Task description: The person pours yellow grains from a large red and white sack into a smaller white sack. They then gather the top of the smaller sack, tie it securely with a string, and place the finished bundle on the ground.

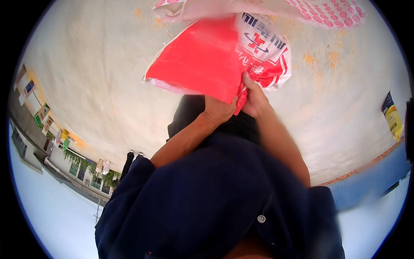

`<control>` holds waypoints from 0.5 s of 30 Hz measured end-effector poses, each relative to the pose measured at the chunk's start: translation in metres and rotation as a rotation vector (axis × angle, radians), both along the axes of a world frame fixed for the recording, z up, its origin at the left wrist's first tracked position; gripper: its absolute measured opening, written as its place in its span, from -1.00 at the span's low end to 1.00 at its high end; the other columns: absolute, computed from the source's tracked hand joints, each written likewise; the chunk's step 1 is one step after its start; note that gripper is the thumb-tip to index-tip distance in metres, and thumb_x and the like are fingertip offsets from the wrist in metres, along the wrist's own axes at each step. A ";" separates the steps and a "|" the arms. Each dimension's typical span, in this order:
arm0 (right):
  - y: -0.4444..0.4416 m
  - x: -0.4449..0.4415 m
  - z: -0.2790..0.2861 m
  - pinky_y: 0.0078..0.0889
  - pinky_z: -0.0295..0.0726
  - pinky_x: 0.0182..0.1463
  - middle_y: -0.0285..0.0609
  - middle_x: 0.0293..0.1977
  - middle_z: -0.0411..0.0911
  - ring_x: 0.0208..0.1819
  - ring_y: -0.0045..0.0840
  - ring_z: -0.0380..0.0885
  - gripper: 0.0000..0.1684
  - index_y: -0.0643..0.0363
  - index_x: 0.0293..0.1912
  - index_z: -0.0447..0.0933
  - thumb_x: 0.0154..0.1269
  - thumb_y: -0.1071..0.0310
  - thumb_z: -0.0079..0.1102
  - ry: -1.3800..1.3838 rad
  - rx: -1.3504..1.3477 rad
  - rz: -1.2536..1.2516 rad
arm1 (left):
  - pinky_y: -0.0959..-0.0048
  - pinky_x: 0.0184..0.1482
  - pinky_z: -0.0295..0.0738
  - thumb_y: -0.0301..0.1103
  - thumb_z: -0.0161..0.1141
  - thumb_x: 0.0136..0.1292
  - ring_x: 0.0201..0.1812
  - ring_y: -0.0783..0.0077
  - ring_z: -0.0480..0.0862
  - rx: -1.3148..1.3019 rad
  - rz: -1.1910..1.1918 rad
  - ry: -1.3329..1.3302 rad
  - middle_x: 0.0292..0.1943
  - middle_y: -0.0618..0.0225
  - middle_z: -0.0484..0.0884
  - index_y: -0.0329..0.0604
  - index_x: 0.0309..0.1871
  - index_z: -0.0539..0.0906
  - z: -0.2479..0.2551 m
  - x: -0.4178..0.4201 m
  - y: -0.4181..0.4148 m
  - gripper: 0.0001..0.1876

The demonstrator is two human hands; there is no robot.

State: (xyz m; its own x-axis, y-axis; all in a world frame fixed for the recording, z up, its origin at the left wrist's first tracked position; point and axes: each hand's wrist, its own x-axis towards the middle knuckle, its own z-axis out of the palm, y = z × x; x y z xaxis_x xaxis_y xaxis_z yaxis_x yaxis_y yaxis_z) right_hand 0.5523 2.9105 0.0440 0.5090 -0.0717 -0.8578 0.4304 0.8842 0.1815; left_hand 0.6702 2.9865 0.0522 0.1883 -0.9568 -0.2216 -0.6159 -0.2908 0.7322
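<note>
A red and white woven plastic sack (200,58) bearing writing spreads in front of my legs, its white side bunched at the right. My left hand (219,108) grips its near edge, with the fingers partly hidden under the red plastic. Beside it, my right hand (254,97) pinches gathered folds of the same sack, thumb on top. A cord or hemmed rim runs along the sack's left side. Just beyond lies a pale sack with pink dots (326,13), cut off by the top of the view.
Yellow grains (309,58) lie scattered on the concrete floor (97,64). A yellow and blue bag (392,116) is at the far right, near a blue wall (372,174). Several bags and a band of grain line the left side, before buildings. A person's dark-clad legs (127,165) show at lower left.
</note>
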 end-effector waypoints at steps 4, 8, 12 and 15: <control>0.005 0.023 -0.005 -0.06 0.55 0.32 -0.01 0.17 0.56 0.22 -0.25 0.55 -0.48 0.32 0.27 0.39 0.43 0.28 0.19 0.177 -0.010 -0.080 | 0.08 -0.04 0.54 -0.51 0.21 0.15 -0.07 -0.06 0.64 0.108 -0.075 -0.015 -0.08 0.01 0.65 -0.30 0.02 0.63 -0.002 0.006 0.009 -0.67; 0.005 0.026 -0.017 -0.15 0.67 0.17 0.05 0.06 0.60 0.08 -0.23 0.63 -0.59 0.41 0.17 0.44 0.39 0.44 0.14 0.251 0.065 -0.053 | 0.18 0.08 0.54 -0.45 0.28 0.17 0.11 0.04 0.61 0.135 -0.141 -0.066 0.05 -0.03 0.60 -0.31 0.17 0.56 0.033 0.020 0.002 -0.54; 0.004 0.028 -0.016 -0.23 0.72 0.05 0.04 -0.01 0.62 -0.01 -0.22 0.66 -0.65 0.41 0.10 0.48 0.33 0.57 0.15 0.298 -0.012 0.048 | 0.25 0.11 0.49 -0.33 0.54 0.04 0.15 0.24 0.56 0.405 0.506 0.508 0.09 0.13 0.56 -0.31 0.16 0.52 0.075 0.034 -0.005 -0.37; 0.011 0.021 -0.021 -0.20 0.74 0.03 0.07 -0.03 0.63 -0.03 -0.23 0.68 -0.65 0.43 0.09 0.47 0.34 0.51 0.16 0.323 -0.027 0.172 | 0.28 0.07 0.51 -0.35 0.51 0.09 0.04 0.28 0.63 0.416 0.539 0.612 0.00 0.19 0.62 -0.31 0.11 0.56 0.076 0.035 -0.039 -0.47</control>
State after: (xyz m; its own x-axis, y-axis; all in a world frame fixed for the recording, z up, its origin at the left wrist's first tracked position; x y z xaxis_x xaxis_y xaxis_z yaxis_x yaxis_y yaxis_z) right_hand 0.5737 2.9216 0.0228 0.2186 -0.0336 -0.9752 0.3067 0.9511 0.0360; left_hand 0.7048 2.9475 0.1278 0.3227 -0.5941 -0.7368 0.1408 -0.7397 0.6581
